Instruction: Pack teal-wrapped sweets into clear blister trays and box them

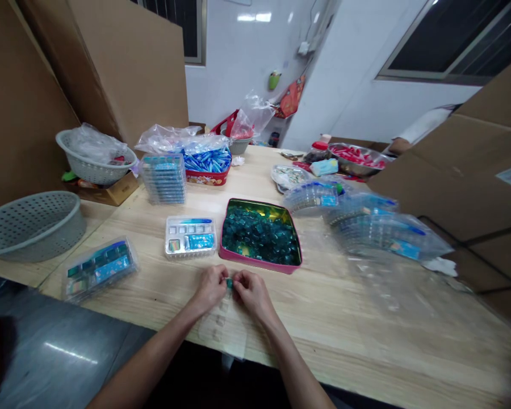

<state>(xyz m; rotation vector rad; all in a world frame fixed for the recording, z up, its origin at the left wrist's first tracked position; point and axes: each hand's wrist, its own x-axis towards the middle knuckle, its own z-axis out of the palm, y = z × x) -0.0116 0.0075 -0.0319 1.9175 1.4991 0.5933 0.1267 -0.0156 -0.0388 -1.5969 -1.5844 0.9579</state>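
Your left hand (210, 287) and right hand (250, 291) meet near the bench (409, 358) edge, each grip pinched on one small teal piece (229, 282). A tin (262, 264) of such pieces crowds 12 o'clock, with a clear tray (190, 237) at 11 and a wrapped pack (100, 267) at 9. Open bench lies toward 3.

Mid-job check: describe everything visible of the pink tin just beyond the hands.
The pink tin is a shallow, rounded-corner square that looks like metal, with a shiny gold inside. It sits open and flat on the wooden table, filled with small translucent teal pieces. A clear tray lies to its left, apart. The left hand and right hand, pinching one teal piece together, rest before it without touching.
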